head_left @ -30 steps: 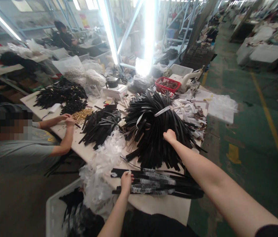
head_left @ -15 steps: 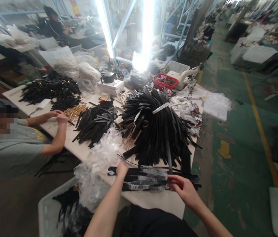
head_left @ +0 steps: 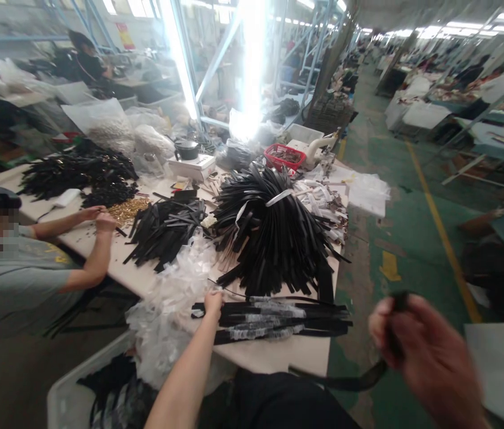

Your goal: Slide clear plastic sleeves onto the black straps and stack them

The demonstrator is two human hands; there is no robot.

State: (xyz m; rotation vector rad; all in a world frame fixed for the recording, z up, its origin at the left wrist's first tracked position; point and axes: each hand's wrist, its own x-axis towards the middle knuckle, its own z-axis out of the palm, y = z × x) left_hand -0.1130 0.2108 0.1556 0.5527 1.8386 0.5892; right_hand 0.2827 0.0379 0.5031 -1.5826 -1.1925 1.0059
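In the head view my right hand (head_left: 426, 351), blurred by motion, is raised off the table's right side. It is closed on a black strap (head_left: 354, 381), whose free end hangs in a curve back toward my lap. My left hand (head_left: 213, 302) is closed at the left ends of the flat black straps (head_left: 323, 312) lying along the near table edge. What its fingers hold is hidden; a thin black strip (head_left: 232, 292) passes close by. Clear plastic wrapping (head_left: 267, 328) covers the middle of those straps. Behind them stands a big tied bundle of black straps (head_left: 274, 238).
Crumpled white plastic (head_left: 167, 298) spills off the table's left edge above a white bin (head_left: 55, 399) of black pieces. At left a co-worker (head_left: 19, 274) handles a small black strip beside gold-coloured bits (head_left: 127, 210). A red basket (head_left: 284, 156) stands at the back.
My right hand has lifted away from the straps to the right and toward me, carrying a black strap. My left hand stays by the straps' left ends. The view has tilted up and turned right.
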